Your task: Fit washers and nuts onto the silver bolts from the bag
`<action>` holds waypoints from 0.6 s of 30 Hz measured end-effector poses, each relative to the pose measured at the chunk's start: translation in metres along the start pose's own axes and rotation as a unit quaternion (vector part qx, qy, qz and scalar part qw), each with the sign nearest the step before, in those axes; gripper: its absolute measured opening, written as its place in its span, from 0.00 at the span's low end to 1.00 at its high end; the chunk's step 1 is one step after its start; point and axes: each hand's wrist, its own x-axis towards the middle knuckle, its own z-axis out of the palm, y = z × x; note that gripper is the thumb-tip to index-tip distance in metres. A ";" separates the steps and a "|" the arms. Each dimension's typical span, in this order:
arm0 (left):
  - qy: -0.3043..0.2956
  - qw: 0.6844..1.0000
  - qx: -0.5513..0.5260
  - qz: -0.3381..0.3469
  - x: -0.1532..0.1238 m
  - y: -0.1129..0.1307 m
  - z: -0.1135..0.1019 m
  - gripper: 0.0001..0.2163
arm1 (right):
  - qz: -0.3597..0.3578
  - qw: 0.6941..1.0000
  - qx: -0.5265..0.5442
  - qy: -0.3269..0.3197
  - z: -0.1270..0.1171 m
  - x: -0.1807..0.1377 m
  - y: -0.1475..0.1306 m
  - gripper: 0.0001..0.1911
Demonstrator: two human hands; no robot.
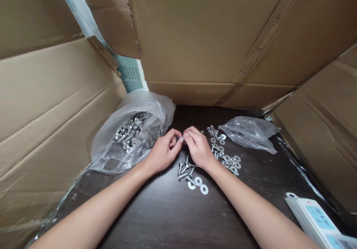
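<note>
My left hand (164, 150) and my right hand (198, 146) meet over the dark table (167, 212), both pinched on one small metal bolt (181, 139) held between their fingertips. Just below them lie several loose bolts (185, 171) and three flat washers (198, 184). To the right of my right hand, several washers and nuts (226, 153) are scattered. A clear plastic bag full of metal bolts (131, 132) sits open to the left of my left hand.
Cardboard walls enclose the table on the left (50, 111), back (212, 48) and right (326, 122). An empty crumpled plastic bag (249, 133) lies at the right rear. A white power strip (318, 221) rests at the lower right corner.
</note>
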 end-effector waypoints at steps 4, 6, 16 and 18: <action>0.003 1.000 -0.002 -0.002 0.000 0.001 0.000 0.07 | 0.001 1.000 -0.006 0.020 -0.001 -0.001 -0.001 0.14; 0.001 1.000 -0.002 -0.003 0.000 0.001 0.000 0.07 | -0.006 1.000 -0.004 0.013 -0.001 -0.001 -0.001 0.13; 0.002 1.000 0.008 0.003 0.001 0.000 0.001 0.07 | -0.010 1.000 -0.004 -0.004 0.001 0.000 0.003 0.18; -0.001 1.000 0.006 0.001 0.001 0.000 0.001 0.07 | 0.004 1.000 0.000 0.000 0.001 0.000 0.002 0.18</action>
